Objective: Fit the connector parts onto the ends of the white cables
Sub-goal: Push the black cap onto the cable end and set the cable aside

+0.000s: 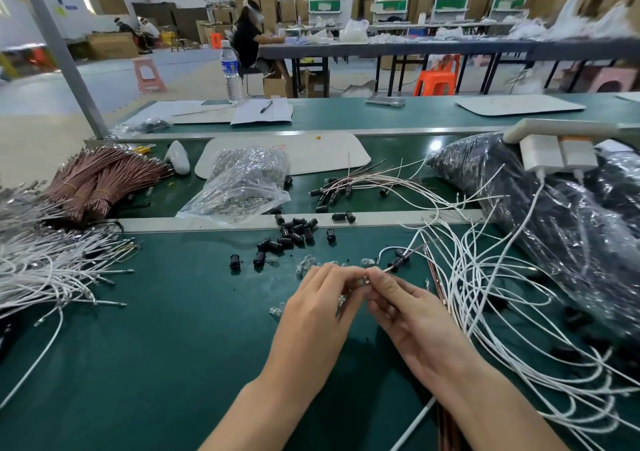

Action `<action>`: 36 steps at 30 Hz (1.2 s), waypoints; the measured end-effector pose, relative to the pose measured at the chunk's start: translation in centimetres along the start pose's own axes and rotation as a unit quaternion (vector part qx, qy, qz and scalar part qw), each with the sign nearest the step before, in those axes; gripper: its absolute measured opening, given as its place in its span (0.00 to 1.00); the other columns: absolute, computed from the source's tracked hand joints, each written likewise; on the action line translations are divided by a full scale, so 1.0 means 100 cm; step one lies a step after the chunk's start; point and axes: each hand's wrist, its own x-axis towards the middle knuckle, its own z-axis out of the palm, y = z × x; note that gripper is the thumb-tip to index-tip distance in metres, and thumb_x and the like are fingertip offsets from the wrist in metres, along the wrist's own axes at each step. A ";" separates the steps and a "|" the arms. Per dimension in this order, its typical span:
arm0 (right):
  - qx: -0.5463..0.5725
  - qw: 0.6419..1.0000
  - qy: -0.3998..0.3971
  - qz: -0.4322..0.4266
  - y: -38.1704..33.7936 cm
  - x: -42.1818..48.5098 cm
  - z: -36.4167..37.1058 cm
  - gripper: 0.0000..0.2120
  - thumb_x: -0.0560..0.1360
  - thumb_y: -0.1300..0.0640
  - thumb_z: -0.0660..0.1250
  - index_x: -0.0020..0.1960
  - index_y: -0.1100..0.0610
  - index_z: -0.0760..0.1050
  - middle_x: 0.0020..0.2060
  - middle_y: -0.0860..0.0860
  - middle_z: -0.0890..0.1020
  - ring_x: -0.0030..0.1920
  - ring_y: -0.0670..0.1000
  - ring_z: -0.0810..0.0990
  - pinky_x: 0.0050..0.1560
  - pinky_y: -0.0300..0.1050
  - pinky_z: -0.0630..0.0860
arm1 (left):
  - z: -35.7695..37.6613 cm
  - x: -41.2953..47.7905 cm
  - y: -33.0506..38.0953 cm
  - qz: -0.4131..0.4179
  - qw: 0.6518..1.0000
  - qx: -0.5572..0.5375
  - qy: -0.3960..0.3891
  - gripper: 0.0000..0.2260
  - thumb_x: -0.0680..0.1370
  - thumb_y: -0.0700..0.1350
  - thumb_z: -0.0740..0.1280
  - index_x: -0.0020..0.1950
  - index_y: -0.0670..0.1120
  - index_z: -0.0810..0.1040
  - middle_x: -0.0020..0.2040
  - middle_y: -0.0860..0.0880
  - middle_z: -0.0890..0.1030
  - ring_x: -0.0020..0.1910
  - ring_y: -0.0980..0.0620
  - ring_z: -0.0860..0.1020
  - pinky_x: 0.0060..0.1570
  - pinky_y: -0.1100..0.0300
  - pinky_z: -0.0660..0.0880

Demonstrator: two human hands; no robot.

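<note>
- The left hand (pixel 317 312) and right hand (pixel 415 319) meet fingertip to fingertip, fingers curled, pinching a small clear part (pixel 363 280) between them (too tiny to make out).
- The right hand also pinches the white cable (pixel 388 269), which runs up and to the right into a black connector (pixel 399 262).
- Loose connector parts (pixel 294 232) lie just beyond on the green table (pixel 156 346); a tangle of cables (pixel 485 277) sprawls to the right.

Loose white cables (pixel 38 270), black connector parts (pixel 295 233), clear bulbs (pixel 306 265) on green bench (pixel 156 346).

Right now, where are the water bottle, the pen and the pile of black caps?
water bottle (pixel 232 85): head view, clear body below the label.
pen (pixel 266 106): head view, middle of its barrel.
black caps (pixel 296 231): head view, a cap mid-pile.
</note>
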 end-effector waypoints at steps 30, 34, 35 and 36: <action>-0.025 0.999 -0.019 -0.014 -0.002 -0.001 0.004 0.11 0.63 0.49 0.76 0.38 0.56 0.86 0.37 0.54 0.85 0.35 0.46 0.83 0.37 0.36 0.80 | 0.005 -0.002 -0.011 -0.101 0.989 -0.107 0.026 0.08 0.76 0.41 0.74 0.52 0.52 0.81 0.46 0.59 0.82 0.47 0.61 0.81 0.48 0.74 0.72; -0.034 0.999 -0.031 -0.002 -0.001 -0.002 0.001 0.11 0.64 0.49 0.77 0.39 0.56 0.86 0.38 0.56 0.85 0.36 0.47 0.83 0.38 0.37 0.80 | 0.005 -0.004 -0.010 -0.105 0.985 -0.133 0.018 0.11 0.77 0.42 0.73 0.53 0.57 0.80 0.46 0.58 0.82 0.48 0.59 0.82 0.48 0.70 0.75; -0.034 0.999 -0.035 0.002 -0.001 -0.003 0.001 0.11 0.64 0.49 0.77 0.39 0.56 0.86 0.39 0.56 0.85 0.37 0.47 0.83 0.38 0.37 0.80 | 0.003 -0.003 -0.010 -0.095 0.988 -0.120 0.012 0.11 0.78 0.42 0.72 0.55 0.57 0.80 0.47 0.59 0.81 0.49 0.59 0.81 0.49 0.69 0.75; -0.035 0.999 -0.040 0.003 -0.001 -0.004 0.002 0.10 0.64 0.50 0.77 0.40 0.55 0.86 0.41 0.57 0.85 0.37 0.48 0.83 0.39 0.38 0.81 | 0.002 -0.003 -0.011 -0.081 0.991 -0.103 0.006 0.11 0.78 0.42 0.71 0.56 0.57 0.79 0.48 0.60 0.80 0.50 0.58 0.81 0.49 0.69 0.75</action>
